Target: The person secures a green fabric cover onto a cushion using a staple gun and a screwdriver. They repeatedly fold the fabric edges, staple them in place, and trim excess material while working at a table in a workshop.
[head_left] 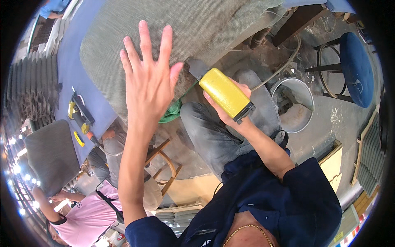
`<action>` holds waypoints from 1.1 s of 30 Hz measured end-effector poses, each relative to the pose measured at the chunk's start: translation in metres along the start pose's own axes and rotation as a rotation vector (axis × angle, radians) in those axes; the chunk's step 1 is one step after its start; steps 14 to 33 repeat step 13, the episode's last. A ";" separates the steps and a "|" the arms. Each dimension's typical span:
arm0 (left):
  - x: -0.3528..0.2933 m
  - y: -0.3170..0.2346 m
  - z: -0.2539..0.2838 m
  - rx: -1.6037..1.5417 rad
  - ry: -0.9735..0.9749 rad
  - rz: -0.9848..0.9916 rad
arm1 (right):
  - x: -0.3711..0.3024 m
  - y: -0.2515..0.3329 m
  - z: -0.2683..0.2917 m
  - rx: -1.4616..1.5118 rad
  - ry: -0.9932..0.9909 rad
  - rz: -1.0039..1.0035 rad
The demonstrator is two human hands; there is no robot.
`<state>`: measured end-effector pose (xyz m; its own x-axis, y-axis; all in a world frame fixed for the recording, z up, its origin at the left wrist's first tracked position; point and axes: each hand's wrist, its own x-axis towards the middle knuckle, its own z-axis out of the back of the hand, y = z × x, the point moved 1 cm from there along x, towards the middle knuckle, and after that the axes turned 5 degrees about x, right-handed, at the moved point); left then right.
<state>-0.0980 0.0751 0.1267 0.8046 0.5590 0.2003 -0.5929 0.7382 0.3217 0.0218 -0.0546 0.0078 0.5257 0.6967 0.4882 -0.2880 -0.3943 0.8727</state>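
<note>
A large grey-green fabric cushion lies on the blue-covered table. My left hand rests flat on its fabric, fingers spread and holding nothing. In my right hand is a yellow air staple gun, gripped from beneath so that its body hides most of my fingers. The dark nose of the staple gun meets the cushion's near edge, close to my left thumb. Whether it presses on the fabric, I cannot tell. Green material hangs under the cushion edge by my left wrist.
Another yellow staple gun and a yellow cutter lie on the blue table. A co-worker in pink holds a grey panel at left. A white bucket, a blue stool and an air hose are at right.
</note>
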 end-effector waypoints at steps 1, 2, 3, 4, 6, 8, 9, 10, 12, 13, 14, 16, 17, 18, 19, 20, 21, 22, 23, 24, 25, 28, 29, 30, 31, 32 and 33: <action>-0.002 -0.003 0.000 0.032 0.008 -0.001 | -0.001 -0.001 -0.001 0.004 -0.007 0.007; -0.004 -0.005 -0.001 0.064 0.016 -0.002 | -0.002 -0.002 -0.001 0.008 -0.014 0.014; -0.004 -0.007 -0.002 0.094 0.023 -0.007 | -0.002 0.000 -0.001 0.022 0.006 -0.012; -0.005 -0.007 -0.003 0.078 0.017 -0.019 | -0.002 0.002 0.000 0.036 0.027 -0.037; -0.006 -0.005 -0.003 0.046 0.002 -0.041 | -0.004 0.002 -0.001 0.050 0.054 -0.051; -0.006 -0.006 -0.002 0.005 0.003 -0.058 | -0.007 -0.003 -0.005 0.049 0.068 -0.027; -0.006 -0.006 -0.002 -0.014 0.001 -0.062 | -0.008 -0.005 -0.007 0.048 0.073 -0.025; -0.005 -0.006 -0.001 -0.016 0.012 -0.063 | -0.010 -0.006 -0.009 0.041 0.088 -0.047; -0.005 -0.005 0.001 -0.020 0.035 -0.064 | -0.013 -0.006 -0.009 0.026 0.118 -0.089; -0.006 -0.004 0.001 -0.013 0.035 -0.067 | -0.014 -0.007 -0.009 0.017 0.112 -0.083; -0.006 -0.004 0.001 -0.013 0.035 -0.067 | -0.014 -0.007 -0.009 0.017 0.112 -0.083; -0.006 -0.004 0.001 -0.013 0.035 -0.067 | -0.014 -0.007 -0.009 0.017 0.112 -0.083; -0.006 -0.004 0.001 -0.013 0.035 -0.067 | -0.014 -0.007 -0.009 0.017 0.112 -0.083; -0.006 -0.004 0.001 -0.013 0.035 -0.067 | -0.014 -0.007 -0.009 0.017 0.112 -0.083; -0.006 -0.004 0.001 -0.013 0.035 -0.067 | -0.014 -0.007 -0.009 0.017 0.112 -0.083; -0.006 -0.004 0.001 -0.013 0.035 -0.067 | -0.014 -0.007 -0.009 0.017 0.112 -0.083; -0.006 -0.004 0.001 -0.013 0.035 -0.067 | -0.014 -0.007 -0.009 0.017 0.112 -0.083; -0.006 -0.004 0.001 -0.013 0.035 -0.067 | -0.014 -0.007 -0.009 0.017 0.112 -0.083; -0.006 -0.004 0.001 -0.013 0.035 -0.067 | -0.014 -0.007 -0.009 0.017 0.112 -0.083; -0.006 -0.004 0.001 -0.013 0.035 -0.067 | -0.014 -0.007 -0.009 0.017 0.112 -0.083; -0.006 -0.004 0.001 -0.013 0.035 -0.067 | -0.014 -0.007 -0.009 0.017 0.112 -0.083; -0.006 -0.004 0.001 -0.013 0.035 -0.067 | -0.014 -0.007 -0.009 0.017 0.112 -0.083; -0.006 -0.004 0.001 -0.013 0.035 -0.067 | -0.014 -0.007 -0.009 0.017 0.112 -0.083; -0.006 -0.004 0.001 -0.013 0.035 -0.067 | -0.014 -0.007 -0.009 0.017 0.112 -0.083; -0.006 -0.004 0.001 -0.013 0.035 -0.067 | -0.014 -0.007 -0.009 0.017 0.112 -0.083; -0.006 -0.004 0.001 -0.013 0.035 -0.067 | -0.014 -0.007 -0.009 0.017 0.112 -0.083; -0.006 -0.004 0.001 -0.013 0.035 -0.067 | -0.014 -0.007 -0.009 0.017 0.112 -0.083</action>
